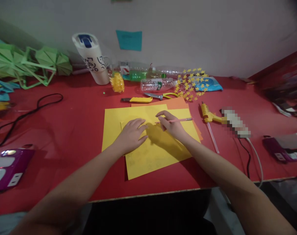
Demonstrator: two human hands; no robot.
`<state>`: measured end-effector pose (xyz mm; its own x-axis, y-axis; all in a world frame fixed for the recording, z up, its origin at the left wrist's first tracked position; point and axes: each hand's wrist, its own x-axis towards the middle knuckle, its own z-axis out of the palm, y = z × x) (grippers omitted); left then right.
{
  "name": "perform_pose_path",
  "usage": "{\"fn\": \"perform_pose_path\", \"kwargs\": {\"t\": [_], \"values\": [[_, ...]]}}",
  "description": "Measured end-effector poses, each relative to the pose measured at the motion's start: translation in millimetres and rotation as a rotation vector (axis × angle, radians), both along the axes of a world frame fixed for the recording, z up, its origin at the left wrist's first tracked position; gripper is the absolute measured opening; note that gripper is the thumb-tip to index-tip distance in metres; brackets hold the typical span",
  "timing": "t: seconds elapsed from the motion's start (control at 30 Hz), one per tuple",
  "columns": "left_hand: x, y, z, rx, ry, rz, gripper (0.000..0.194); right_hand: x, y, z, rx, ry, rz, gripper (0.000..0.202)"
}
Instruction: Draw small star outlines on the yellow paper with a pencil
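Yellow paper sheets [148, 163] lie overlapping on the red table, with an orange sheet [177, 102] partly showing from under them. My left hand [132, 133] rests on the yellow paper with its fingers spread. A pink pencil [181, 120] is held in my right hand [171, 125], its tip pointing left, close above the paper. Whether the tip touches the sheet I cannot tell. Just beyond the sheets lie a yellow box cutter [140, 100] and scissors [173, 95] with yellow handles.
A white tumbler [96, 65], plastic bottles [156, 85] and yellow paper stars [187, 85] line the wall. To the right lie a glue gun [207, 115] with a clear glue stick [213, 138] and a power strip [236, 122]. A black cord [28, 112] curves at left.
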<state>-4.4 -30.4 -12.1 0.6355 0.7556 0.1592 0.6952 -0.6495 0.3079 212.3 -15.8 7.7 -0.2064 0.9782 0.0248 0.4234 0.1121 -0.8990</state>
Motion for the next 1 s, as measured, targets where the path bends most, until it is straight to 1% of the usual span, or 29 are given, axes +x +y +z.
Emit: {"fn": "perform_pose_path", "kwargs": {"t": [0.03,0.13,0.2,0.27,0.33,0.4,0.53,0.6,0.7,0.8,0.83,0.9,1.0], "values": [[2,-2,0.0,0.024,0.017,-0.006,0.037,1,4,-1.3,-0.041,0.082,0.009,0.016],[11,-8,2.8,0.118,0.065,-0.012,0.034,2,15,-5.3,-0.128,0.187,0.027,0.012],[20,-13,7.4,0.161,0.115,-0.005,0.032,1,21,-5.6,-0.140,0.217,0.046,0.012],[29,-17,13.1,0.162,0.271,-0.032,0.030,-1,24,-4.1,-0.159,0.235,0.051,0.013],[38,-20,18.4,0.158,0.334,-0.018,0.033,-4,27,-2.9,-0.189,0.237,0.035,0.014],[44,-21,21.9,0.164,0.376,-0.010,0.040,-6,27,-3.6,-0.180,0.242,0.014,0.014],[43,-21,22.2,0.189,0.418,-0.014,0.041,-3,27,-9.0,-0.101,0.243,-0.048,0.014],[39,-20,20.0,0.257,0.414,-0.044,0.037,0,27,-11.3,-0.107,0.253,-0.063,0.012],[36,-20,16.3,0.353,0.396,-0.080,0.031,4,27,-12.6,-0.105,0.285,-0.011,0.010],[35,-22,15.0,0.464,0.391,-0.068,0.033,5,27,-12.2,-0.047,0.300,0.035,0.009],[35,-22,15.1,0.495,0.377,-0.072,0.033,5,27,-11.9,-0.048,0.305,0.005,0.007],[35,-23,16.1,0.528,0.345,-0.075,0.032,3,26,-11.7,-0.073,0.312,-0.106,0.009],[34,-23,18.4,0.526,0.326,-0.073,0.032,3,29,-12.6,-0.085,0.398,-0.263,0.011]]}}
